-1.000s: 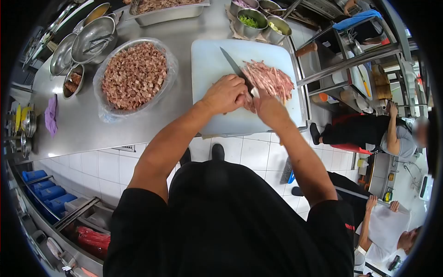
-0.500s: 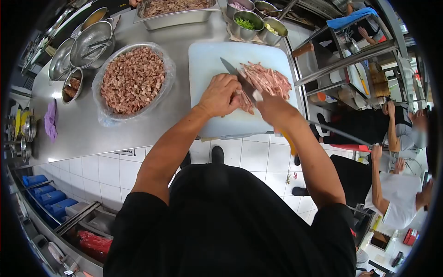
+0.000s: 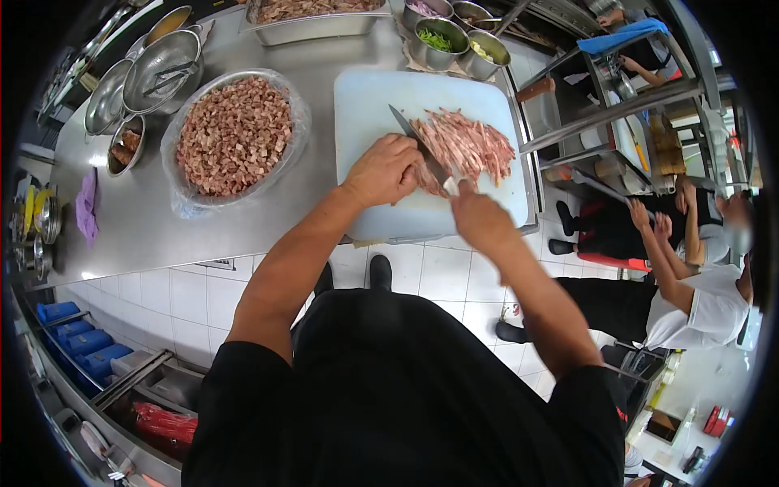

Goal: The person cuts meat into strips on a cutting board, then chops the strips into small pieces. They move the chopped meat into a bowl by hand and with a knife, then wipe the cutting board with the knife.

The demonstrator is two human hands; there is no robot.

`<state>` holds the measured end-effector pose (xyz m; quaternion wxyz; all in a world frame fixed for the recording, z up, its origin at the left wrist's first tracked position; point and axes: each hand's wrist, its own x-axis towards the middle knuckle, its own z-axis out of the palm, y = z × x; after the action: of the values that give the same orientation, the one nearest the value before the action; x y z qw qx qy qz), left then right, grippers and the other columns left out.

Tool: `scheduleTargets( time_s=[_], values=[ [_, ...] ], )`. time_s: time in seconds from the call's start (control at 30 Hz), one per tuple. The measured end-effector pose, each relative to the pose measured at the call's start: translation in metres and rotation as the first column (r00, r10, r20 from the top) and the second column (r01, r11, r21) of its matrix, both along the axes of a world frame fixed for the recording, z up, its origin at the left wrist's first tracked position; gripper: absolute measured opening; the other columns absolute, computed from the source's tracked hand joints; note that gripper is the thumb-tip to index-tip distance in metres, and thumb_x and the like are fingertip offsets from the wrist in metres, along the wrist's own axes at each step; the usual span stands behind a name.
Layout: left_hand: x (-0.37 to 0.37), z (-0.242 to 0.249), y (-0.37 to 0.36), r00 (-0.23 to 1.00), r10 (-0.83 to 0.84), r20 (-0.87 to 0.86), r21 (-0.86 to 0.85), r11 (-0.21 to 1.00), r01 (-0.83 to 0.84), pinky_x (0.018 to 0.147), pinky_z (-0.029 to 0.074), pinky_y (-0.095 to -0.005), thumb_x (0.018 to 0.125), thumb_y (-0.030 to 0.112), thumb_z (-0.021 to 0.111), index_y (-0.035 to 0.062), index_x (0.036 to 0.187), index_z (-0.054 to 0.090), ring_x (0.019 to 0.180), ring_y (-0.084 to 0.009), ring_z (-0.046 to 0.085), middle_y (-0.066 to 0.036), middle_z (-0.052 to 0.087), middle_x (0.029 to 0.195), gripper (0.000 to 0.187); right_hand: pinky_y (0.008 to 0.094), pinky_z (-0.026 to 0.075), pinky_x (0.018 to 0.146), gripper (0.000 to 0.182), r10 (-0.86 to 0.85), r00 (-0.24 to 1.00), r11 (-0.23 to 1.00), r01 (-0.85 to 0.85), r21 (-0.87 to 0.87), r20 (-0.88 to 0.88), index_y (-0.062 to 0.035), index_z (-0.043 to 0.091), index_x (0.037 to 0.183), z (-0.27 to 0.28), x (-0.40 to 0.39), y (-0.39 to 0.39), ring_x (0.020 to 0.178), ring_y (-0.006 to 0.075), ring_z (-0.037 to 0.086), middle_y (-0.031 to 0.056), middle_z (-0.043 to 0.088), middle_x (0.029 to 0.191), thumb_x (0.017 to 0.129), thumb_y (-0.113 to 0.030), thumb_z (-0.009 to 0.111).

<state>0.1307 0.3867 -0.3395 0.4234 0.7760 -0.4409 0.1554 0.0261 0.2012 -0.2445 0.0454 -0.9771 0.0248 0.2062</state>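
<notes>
My right hand [image 3: 480, 217] is closed round the handle of a knife [image 3: 422, 148], whose blade points up and left across the white cutting board [image 3: 365, 101]. Sliced strips of meat [image 3: 475, 146] lie to the right of the blade. On its left, my left hand [image 3: 383, 170] has its fingers curled down on a piece of meat, partly hidden under them. To the left of the board, a large plastic-lined bowl [image 3: 300, 134] holds diced meat [image 3: 234, 136].
A steel tray [image 3: 316, 31] of meat and small pots, one with chopped greens [image 3: 438, 40], stand behind the board. Strainers [image 3: 162, 73] and a purple cloth [image 3: 87, 207] are at the left. Co-workers stand at the right, one in a white shirt [image 3: 698, 308].
My right hand and the knife handle have shifted slightly down. At the right, the co-worker in the white shirt has moved up in view, arms reaching toward the racks.
</notes>
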Motion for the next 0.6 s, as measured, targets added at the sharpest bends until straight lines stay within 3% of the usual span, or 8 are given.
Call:
scheduleTargets(
  time_s=[0.07, 0.17, 0.2, 0.3, 0.37, 0.47, 0.57, 0.6],
  values=[
    [-0.001, -0.005, -0.001, 1.000, -0.005, 0.006, 0.026, 1.000, 0.005, 0.095, 0.045, -0.0431, 0.072, 0.007, 0.061, 0.0044, 0.096, 0.063, 0.103, -0.0335, 0.055, -0.013, 0.059, 0.108, 0.024, 0.0598, 0.053, 0.066, 0.034, -0.067, 0.980, 0.996, 0.055, 0.072, 0.186, 0.0009, 0.047, 0.117, -0.034, -0.002, 0.007, 0.073, 0.0495, 0.066, 0.0305, 0.066, 0.075, 0.101, -0.029, 0.046],
    [-0.001, 0.001, 0.002, 1.000, -0.017, -0.006, 0.021, 1.000, 0.017, 0.095, 0.047, -0.0401, 0.073, 0.009, 0.060, 0.0033, 0.091, 0.066, 0.101, -0.0309, 0.057, -0.012, 0.061, 0.103, 0.020, 0.0582, 0.053, 0.064, 0.033, 0.006, 0.969, 0.990, -0.040, 0.134, 0.246, 0.0017, 0.048, 0.117, -0.032, 0.024, -0.003, 0.070, 0.0487, 0.066, 0.0318, 0.066, 0.078, 0.101, -0.027, 0.046],
    [0.003, 0.003, 0.001, 1.000, 0.003, 0.027, 0.011, 1.000, -0.004, 0.095, 0.047, -0.0404, 0.073, 0.008, 0.061, 0.0041, 0.093, 0.066, 0.101, -0.0313, 0.056, -0.011, 0.061, 0.104, 0.021, 0.0541, 0.054, 0.059, 0.033, 0.101, 0.953, 0.978, -0.147, 0.146, 0.286, 0.0022, 0.048, 0.119, -0.022, 0.037, -0.005, 0.067, 0.0468, 0.067, 0.0296, 0.067, 0.077, 0.101, -0.026, 0.047],
    [-0.009, -0.003, 0.004, 0.999, 0.019, 0.035, 0.018, 1.000, -0.020, 0.095, 0.046, -0.0412, 0.072, 0.007, 0.063, 0.0059, 0.097, 0.064, 0.103, -0.0321, 0.056, -0.011, 0.060, 0.106, 0.025, 0.0525, 0.055, 0.059, 0.034, -0.151, 0.957, 0.960, 0.202, 0.193, -0.247, 0.0023, 0.047, 0.122, 0.060, 0.032, 0.018, 0.066, 0.0450, 0.067, 0.0278, 0.068, 0.079, 0.101, -0.025, 0.047],
    [-0.003, 0.000, 0.004, 1.000, -0.010, 0.020, 0.046, 0.999, 0.009, 0.095, 0.046, -0.0413, 0.072, 0.007, 0.063, 0.0064, 0.096, 0.065, 0.103, -0.0320, 0.056, -0.011, 0.060, 0.107, 0.024, 0.0576, 0.054, 0.071, 0.037, 0.025, 0.999, 1.000, -0.025, -0.002, 0.038, 0.0011, 0.046, 0.125, 0.011, 0.003, -0.004, 0.074, 0.0450, 0.069, 0.0275, 0.069, 0.084, 0.101, -0.027, 0.045],
    [0.001, -0.009, 0.001, 0.999, -0.035, 0.031, 0.048, 0.998, 0.033, 0.096, 0.045, -0.0417, 0.073, 0.007, 0.063, 0.0068, 0.096, 0.064, 0.103, -0.0320, 0.056, -0.011, 0.059, 0.108, 0.024, 0.0600, 0.053, 0.070, 0.039, -0.073, 0.981, 0.995, 0.060, 0.081, 0.179, 0.0010, 0.046, 0.125, -0.033, -0.002, 0.010, 0.077, 0.0480, 0.068, 0.0304, 0.067, 0.083, 0.101, -0.030, 0.046],
    [0.001, -0.006, 0.002, 0.999, -0.042, -0.009, 0.074, 0.996, 0.043, 0.096, 0.046, -0.0411, 0.072, 0.007, 0.062, 0.0067, 0.095, 0.065, 0.103, -0.0315, 0.056, -0.011, 0.060, 0.107, 0.024, 0.0580, 0.054, 0.067, 0.039, 0.047, 0.971, 0.991, -0.076, 0.113, 0.236, 0.0022, 0.045, 0.126, -0.030, 0.031, -0.004, 0.072, 0.0453, 0.069, 0.0310, 0.067, 0.084, 0.101, -0.028, 0.045],
    [0.005, -0.002, 0.001, 0.999, -0.008, 0.045, 0.037, 0.999, 0.006, 0.095, 0.046, -0.0408, 0.072, 0.006, 0.062, 0.0067, 0.095, 0.065, 0.102, -0.0312, 0.056, -0.010, 0.060, 0.106, 0.024, 0.0556, 0.055, 0.064, 0.038, 0.008, 0.992, 0.991, -0.024, 0.134, 0.122, 0.0027, 0.045, 0.126, -0.009, 0.045, 0.001, 0.065, 0.0422, 0.069, 0.0311, 0.067, 0.083, 0.102, -0.026, 0.044]
  ],
)
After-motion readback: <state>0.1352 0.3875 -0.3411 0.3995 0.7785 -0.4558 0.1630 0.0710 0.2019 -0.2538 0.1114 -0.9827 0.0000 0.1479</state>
